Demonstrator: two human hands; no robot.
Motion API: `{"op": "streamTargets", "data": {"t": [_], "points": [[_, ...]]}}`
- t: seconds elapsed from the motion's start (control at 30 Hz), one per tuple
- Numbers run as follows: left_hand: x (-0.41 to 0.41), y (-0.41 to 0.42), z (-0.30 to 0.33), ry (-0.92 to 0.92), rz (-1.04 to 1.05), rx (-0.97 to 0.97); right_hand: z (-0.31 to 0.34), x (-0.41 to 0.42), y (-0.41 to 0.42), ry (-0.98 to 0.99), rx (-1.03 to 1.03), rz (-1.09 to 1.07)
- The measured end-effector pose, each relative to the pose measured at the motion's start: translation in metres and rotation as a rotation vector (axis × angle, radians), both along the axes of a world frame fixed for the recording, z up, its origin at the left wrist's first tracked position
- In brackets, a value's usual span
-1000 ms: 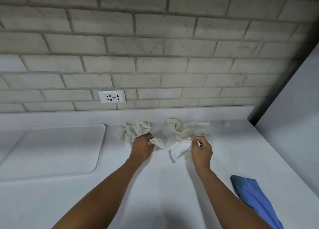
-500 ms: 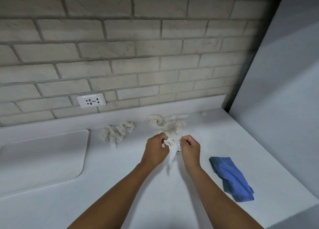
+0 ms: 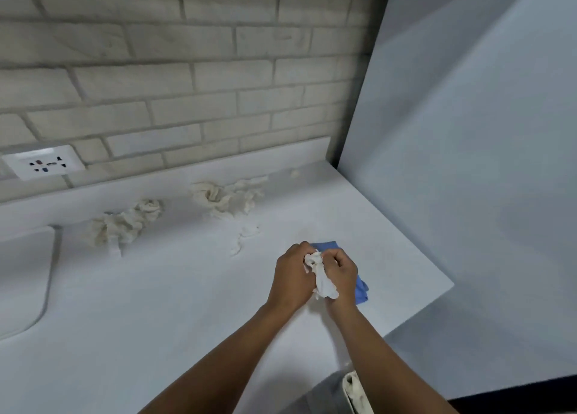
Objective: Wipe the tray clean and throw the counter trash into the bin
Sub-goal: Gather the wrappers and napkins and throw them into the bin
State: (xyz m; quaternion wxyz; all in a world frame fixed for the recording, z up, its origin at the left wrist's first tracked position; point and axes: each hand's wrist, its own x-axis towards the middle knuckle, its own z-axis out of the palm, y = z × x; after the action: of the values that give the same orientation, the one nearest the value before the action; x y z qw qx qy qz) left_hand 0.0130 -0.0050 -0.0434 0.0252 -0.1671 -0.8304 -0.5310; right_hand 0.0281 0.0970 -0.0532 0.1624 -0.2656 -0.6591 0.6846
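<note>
Two hands, our left hand [image 3: 292, 278] and right hand [image 3: 340, 276], curl their fingers around one crumpled paper tissue [image 3: 321, 278] above the white counter [image 3: 156, 304], near a blue cloth [image 3: 326, 245]; it looks feather-light, soft and tearable, best gripped bunched whole.

My left hand [image 3: 293, 276] and right hand [image 3: 342, 273] meet over the white countertop [image 3: 156, 320], above the blue cloth [image 3: 360, 287]; two crumpled tissue wads [image 3: 125, 224] [image 3: 228, 196] lie behind, white tray [image 3: 22, 276] far left.
</note>
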Motion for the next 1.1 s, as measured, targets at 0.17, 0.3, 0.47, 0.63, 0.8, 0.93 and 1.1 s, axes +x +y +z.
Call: {"op": "streamTargets", "data": {"t": [0.17, 0.3, 0.47, 0.63, 0.8, 0.93, 1.1], "points": [[0.032, 0.077, -0.003, 0.047, -0.083, -0.028, 0.003, 0.045, 0.069, 0.011, -0.025, -0.125], [0.077, 0.142, -0.02, 0.04, -0.169, -0.125, -0.004, 0.091, 0.13, -0.006, -0.046, -0.193], [0.134, 0.195, -0.053, -0.053, -0.207, -0.221, -0.053, 0.154, 0.19, -0.163, -0.058, -0.176], [0.178, 0.209, -0.11, -0.39, -0.148, -0.223, -0.105, 0.215, 0.218, -0.371, -0.019, -0.187], [0.185, 0.203, -0.206, -0.689, -0.07, -0.257, -0.185, 0.25, 0.241, -0.512, -0.012, -0.274], [0.179, 0.206, -0.283, -0.778, -0.045, -0.347, -0.28, 0.267, 0.263, -0.641, -0.018, -0.379], [0.162, 0.225, -0.41, -0.797, -0.13, -0.36, -0.385, 0.266, 0.279, -0.71, 0.069, -0.382]]}}
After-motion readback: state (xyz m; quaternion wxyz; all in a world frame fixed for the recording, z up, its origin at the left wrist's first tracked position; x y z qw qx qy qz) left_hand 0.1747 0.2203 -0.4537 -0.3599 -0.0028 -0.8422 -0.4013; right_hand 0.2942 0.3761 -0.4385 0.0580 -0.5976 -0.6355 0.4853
